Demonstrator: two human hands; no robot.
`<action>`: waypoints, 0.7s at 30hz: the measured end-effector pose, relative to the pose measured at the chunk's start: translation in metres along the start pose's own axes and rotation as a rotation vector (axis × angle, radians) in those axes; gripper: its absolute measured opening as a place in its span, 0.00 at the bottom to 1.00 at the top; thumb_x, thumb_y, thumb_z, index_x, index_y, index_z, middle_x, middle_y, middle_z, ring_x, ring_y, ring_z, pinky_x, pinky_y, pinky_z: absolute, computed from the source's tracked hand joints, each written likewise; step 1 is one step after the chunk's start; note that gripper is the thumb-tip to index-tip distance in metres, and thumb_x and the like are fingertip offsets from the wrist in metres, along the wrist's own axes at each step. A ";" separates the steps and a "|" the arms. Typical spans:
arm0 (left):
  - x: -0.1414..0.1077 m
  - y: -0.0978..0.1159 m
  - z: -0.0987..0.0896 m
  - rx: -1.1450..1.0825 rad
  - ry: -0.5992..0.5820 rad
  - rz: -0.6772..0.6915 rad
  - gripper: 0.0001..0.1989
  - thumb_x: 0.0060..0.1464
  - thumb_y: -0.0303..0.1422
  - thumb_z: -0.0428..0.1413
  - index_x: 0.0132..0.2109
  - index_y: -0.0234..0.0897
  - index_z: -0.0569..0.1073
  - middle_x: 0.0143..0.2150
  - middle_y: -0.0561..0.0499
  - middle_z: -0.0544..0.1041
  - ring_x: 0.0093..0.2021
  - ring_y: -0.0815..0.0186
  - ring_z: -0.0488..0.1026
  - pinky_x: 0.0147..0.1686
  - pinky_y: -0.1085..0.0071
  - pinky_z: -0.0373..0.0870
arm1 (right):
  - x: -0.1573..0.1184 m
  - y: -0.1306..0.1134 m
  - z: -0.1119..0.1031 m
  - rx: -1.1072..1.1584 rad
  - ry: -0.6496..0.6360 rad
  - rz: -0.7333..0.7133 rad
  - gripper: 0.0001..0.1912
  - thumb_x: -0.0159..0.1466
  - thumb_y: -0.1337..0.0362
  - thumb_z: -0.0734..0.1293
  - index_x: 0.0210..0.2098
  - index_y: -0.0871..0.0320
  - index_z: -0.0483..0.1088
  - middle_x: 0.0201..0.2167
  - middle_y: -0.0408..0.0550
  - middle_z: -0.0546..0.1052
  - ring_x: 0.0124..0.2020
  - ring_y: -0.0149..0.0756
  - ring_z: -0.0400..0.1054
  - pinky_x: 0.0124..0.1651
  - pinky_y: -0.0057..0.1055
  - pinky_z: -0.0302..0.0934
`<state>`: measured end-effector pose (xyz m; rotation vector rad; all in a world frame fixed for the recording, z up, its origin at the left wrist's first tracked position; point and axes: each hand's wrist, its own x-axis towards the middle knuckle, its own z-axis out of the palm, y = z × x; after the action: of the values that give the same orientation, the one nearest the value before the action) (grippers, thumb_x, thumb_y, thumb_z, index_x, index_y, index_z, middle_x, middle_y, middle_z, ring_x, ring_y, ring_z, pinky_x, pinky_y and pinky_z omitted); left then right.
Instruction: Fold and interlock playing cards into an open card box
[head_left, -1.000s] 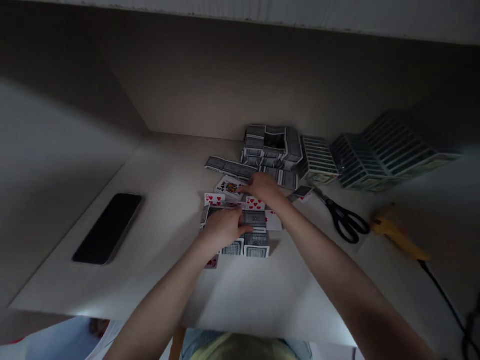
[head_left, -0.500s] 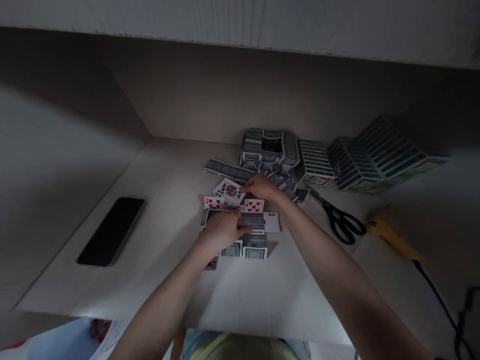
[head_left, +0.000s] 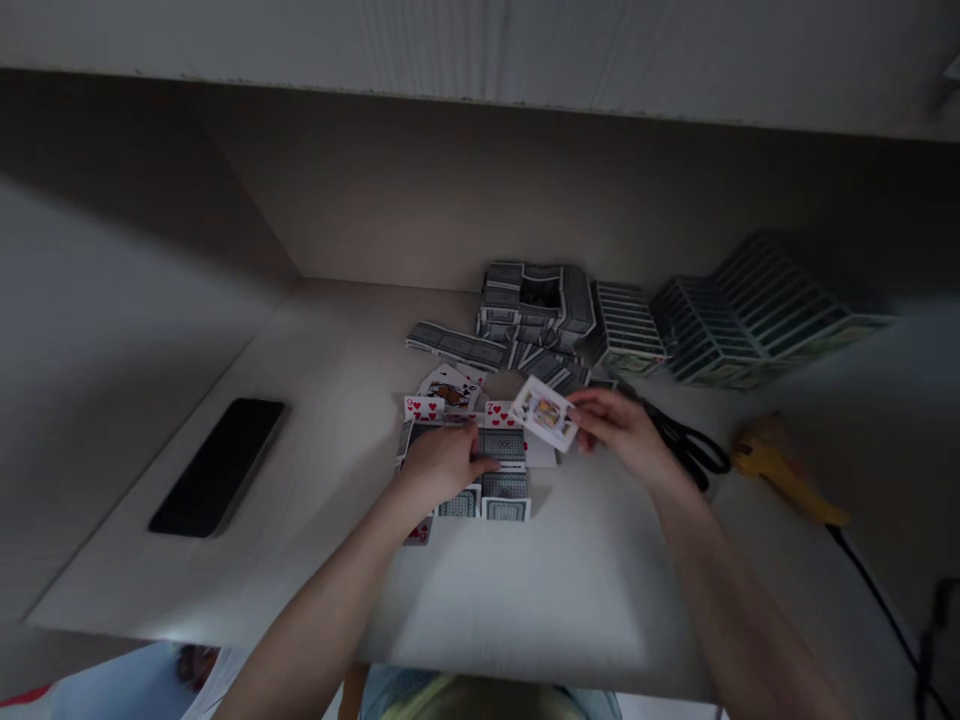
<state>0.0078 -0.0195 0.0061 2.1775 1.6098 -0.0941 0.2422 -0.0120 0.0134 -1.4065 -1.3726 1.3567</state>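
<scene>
My right hand pinches a face playing card by its right edge, holding it tilted, face up, above the right side of a small structure of joined cards. My left hand rests over the left part of this structure, thumb and fingers gripping it; the palm hides what lies beneath. Cards with red hearts stand along its back edge, among them a nine and a seven. Behind them lies a loose pile of face-up cards, with a face card on top.
Behind stand a block of folded cards, strips of cards and slatted stair-like card pieces. Black scissors and a yellow glue gun with a cord lie right; a phone lies left. A shelf overhangs.
My right hand has taken a face card from the loose pile and carried it right and toward me. My left hand has stayed on the card structure.
</scene>
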 end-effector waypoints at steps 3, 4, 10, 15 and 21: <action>0.002 -0.002 0.002 -0.005 0.010 0.017 0.20 0.42 0.52 0.53 0.33 0.40 0.66 0.31 0.51 0.75 0.32 0.61 0.72 0.23 0.71 0.57 | -0.013 0.024 -0.013 -0.013 -0.036 0.141 0.20 0.48 0.53 0.68 0.36 0.61 0.68 0.18 0.40 0.70 0.16 0.25 0.60 0.19 0.24 0.55; 0.002 -0.003 0.002 -0.006 0.014 0.024 0.20 0.42 0.52 0.53 0.32 0.40 0.66 0.31 0.51 0.75 0.32 0.61 0.72 0.23 0.71 0.56 | -0.016 0.028 -0.016 -0.034 -0.060 0.194 0.21 0.48 0.54 0.68 0.35 0.62 0.69 0.19 0.42 0.71 0.16 0.25 0.60 0.19 0.24 0.55; 0.003 -0.004 0.004 -0.004 0.023 0.047 0.20 0.41 0.51 0.53 0.32 0.40 0.65 0.29 0.52 0.74 0.29 0.62 0.71 0.22 0.71 0.54 | -0.020 0.030 -0.032 -0.099 -0.162 0.282 0.19 0.49 0.57 0.69 0.35 0.64 0.69 0.19 0.42 0.72 0.16 0.25 0.61 0.19 0.23 0.56; 0.004 -0.005 0.004 -0.005 0.003 0.063 0.23 0.37 0.54 0.55 0.32 0.40 0.65 0.30 0.51 0.74 0.30 0.62 0.71 0.24 0.71 0.56 | -0.026 0.030 -0.026 -0.122 -0.225 0.274 0.16 0.51 0.57 0.67 0.34 0.63 0.69 0.19 0.41 0.72 0.16 0.24 0.62 0.18 0.22 0.57; 0.003 -0.003 0.005 0.019 0.016 0.042 0.20 0.40 0.51 0.55 0.33 0.40 0.66 0.31 0.52 0.74 0.31 0.63 0.71 0.24 0.72 0.56 | -0.025 0.032 -0.016 -0.065 -0.280 0.335 0.18 0.50 0.56 0.68 0.35 0.63 0.68 0.19 0.42 0.73 0.15 0.24 0.63 0.17 0.21 0.58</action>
<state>0.0067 -0.0182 -0.0006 2.2305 1.5766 -0.0801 0.2670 -0.0387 -0.0102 -1.5884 -1.4094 1.7961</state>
